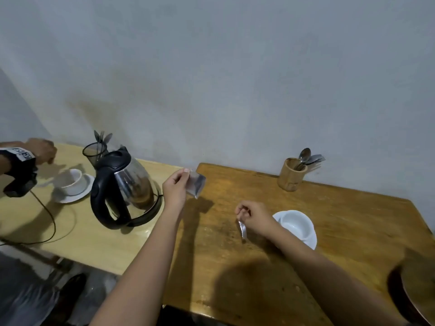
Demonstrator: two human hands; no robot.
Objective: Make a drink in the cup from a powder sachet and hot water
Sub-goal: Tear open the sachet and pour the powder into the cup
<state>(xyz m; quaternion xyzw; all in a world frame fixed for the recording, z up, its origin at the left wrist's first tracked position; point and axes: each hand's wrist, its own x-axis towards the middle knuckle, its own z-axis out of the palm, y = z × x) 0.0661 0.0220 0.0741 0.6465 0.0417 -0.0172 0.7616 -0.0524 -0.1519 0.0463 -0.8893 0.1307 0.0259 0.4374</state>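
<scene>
- The left hand (pixel 175 188) is raised above the gap between the two tables, just right of the kettle (pixel 128 188), and pinches a silvery sachet (pixel 196 184) between thumb and fingers.
- The sachet hangs tilted from that grip, clear of the table surface, further from the cup (pixel 295 223) than from the kettle.
- The right hand (pixel 253 218) is closed on a small silvery strip (pixel 242 229), which dangles from the fingertips just above the dark wooden table (pixel 329 267); whether the strip is torn from the sachet cannot be told.
- This hand is just left of the cup, near it but not touching.
- The cup is white, upright on a white saucer (pixel 310 240), right of the kettle on the dark table; it looks empty, though its inside is not fully clear.
- The kettle has a glass-and-metal body and a black handle and lid; it stands on its base at the right end of the pale table (pixel 82 243), with a black cord (pixel 50 220) running off to its left.
- Well to the right of the kettle, against the wall, a wooden holder (pixel 290 175) carries spoons and forks.
- Just behind the kettle stands a dark mesh holder (pixel 94 152) with cutlery.
- Left of the kettle sits a second white cup (pixel 71 181) on a saucer.
- Further left of the kettle, another person's hand (pixel 40 149), wearing a black wrist strap, hovers over the pale table.
</scene>
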